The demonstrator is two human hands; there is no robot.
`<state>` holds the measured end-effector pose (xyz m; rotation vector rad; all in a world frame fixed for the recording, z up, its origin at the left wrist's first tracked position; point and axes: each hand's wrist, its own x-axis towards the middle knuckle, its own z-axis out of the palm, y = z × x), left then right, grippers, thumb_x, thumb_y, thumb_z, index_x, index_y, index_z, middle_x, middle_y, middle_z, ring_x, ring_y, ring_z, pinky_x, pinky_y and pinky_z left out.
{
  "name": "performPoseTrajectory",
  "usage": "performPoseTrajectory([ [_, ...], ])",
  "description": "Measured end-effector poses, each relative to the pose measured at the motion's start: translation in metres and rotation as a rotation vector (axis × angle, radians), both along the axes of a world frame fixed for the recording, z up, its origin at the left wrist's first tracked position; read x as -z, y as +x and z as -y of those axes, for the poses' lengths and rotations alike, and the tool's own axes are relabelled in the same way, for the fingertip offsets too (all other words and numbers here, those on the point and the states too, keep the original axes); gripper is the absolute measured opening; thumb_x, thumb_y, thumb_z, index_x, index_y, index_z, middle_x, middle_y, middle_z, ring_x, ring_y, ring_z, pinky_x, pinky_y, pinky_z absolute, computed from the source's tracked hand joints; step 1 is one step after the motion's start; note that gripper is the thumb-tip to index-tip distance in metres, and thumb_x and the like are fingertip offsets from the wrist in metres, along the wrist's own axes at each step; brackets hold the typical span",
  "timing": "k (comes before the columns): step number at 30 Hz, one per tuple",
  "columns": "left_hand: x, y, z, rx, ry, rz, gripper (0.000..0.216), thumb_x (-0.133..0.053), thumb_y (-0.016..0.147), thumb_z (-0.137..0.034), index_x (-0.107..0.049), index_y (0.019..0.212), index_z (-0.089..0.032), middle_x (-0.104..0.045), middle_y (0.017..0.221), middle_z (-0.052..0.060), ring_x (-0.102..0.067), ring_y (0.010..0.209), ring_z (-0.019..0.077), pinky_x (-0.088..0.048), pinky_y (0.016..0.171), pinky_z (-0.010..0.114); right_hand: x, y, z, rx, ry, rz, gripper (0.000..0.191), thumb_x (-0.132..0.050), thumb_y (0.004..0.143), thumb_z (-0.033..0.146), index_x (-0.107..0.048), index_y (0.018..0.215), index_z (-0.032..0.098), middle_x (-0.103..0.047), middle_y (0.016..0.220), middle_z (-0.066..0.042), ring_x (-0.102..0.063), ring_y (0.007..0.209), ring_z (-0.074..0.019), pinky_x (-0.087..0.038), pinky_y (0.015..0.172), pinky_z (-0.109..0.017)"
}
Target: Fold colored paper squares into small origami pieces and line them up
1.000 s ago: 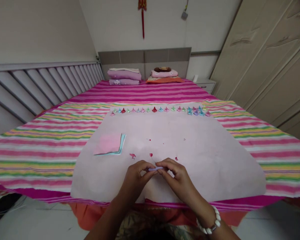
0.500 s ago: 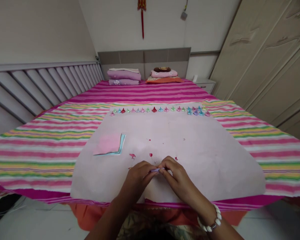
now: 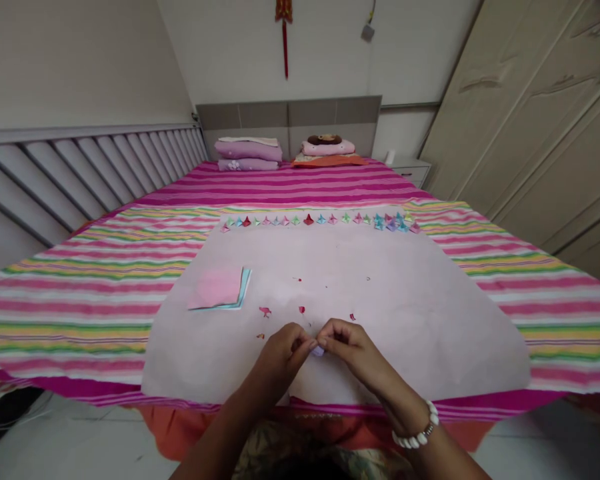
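A small folded piece of lilac paper (image 3: 318, 351) is pinched between both hands near the front of the white sheet (image 3: 420, 333). My left hand (image 3: 287, 347) grips its left side with thumb and forefinger. My right hand (image 3: 347, 343), with a white beaded bracelet on the wrist, pinches its upper right edge. The fingers hide part of the paper. Just beyond the hands lie small red scraps (image 3: 265, 311). To the left rests a stack of square paper (image 3: 220, 287), pink on top with blue beneath.
A row of small folded paper pieces (image 3: 309, 219) in several colours lines the sheet's far edge. Underneath is a striped bedspread (image 3: 80, 287). Folded bedding (image 3: 249, 153) sits by the headboard, and a slatted rail (image 3: 105, 167) runs along the left.
The lilac paper has turned from nearly edge-on to showing its face below my fingertips. My left hand has shifted slightly, uncovering a small scrap beyond it.
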<state>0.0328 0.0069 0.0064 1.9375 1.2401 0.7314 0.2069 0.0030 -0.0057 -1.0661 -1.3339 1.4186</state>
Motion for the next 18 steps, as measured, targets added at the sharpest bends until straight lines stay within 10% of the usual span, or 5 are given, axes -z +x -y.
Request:
performPoseTrajectory([
  [10, 0.001, 0.004, -0.009, 0.056, -0.147, 0.231, 0.033, -0.049, 0.085, -0.039, -0.040, 0.059, -0.020, -0.037, 0.058, -0.005, -0.037, 0.058, 0.0115, -0.029, 0.056, 0.025, 0.001, 0.001, -0.003, 0.111, -0.199, -0.207, 0.026, -0.083, 0.055, 0.034, -0.063, 0.054, 0.017, -0.058, 0.049, 0.004, -0.048, 0.050, -0.0100, -0.037, 0.055, -0.025],
  [18, 0.017, 0.013, -0.018, -0.067, -0.610, 0.551, 0.038, -0.058, 0.075, -0.051, -0.047, 0.061, -0.018, -0.041, 0.054, -0.006, -0.034, 0.049, 0.0083, -0.027, 0.053, 0.024, 0.006, -0.004, -0.008, 0.133, -0.248, -0.300, 0.026, -0.079, 0.063, 0.038, -0.067, 0.068, 0.016, -0.064, 0.058, 0.000, -0.055, 0.053, -0.0118, -0.040, 0.055, -0.025],
])
